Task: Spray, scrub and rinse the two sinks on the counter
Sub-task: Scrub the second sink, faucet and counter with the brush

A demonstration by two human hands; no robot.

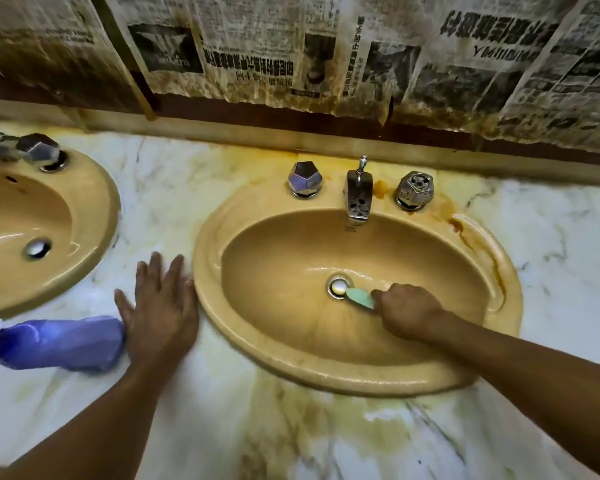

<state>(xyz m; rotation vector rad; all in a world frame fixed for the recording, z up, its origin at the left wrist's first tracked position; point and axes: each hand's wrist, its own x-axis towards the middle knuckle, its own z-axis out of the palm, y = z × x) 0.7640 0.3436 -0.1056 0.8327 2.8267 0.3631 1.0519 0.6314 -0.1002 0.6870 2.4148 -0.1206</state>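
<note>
Right hand (409, 311) is gripping a green scrubber (361, 297), fingers curled, working it against the drain (338, 287) in the right sink (274, 323), while left hand (160, 306) is pressing flat, fingers spread, on the counter (174, 209) (apparently bracing), blue bottle (59, 341) lying just beside it

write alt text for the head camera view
A person's right hand holds a green sponge at the drain of the right sink. The left hand lies flat on the marble counter between that and the left sink, beside a blue bottle lying down.
</note>
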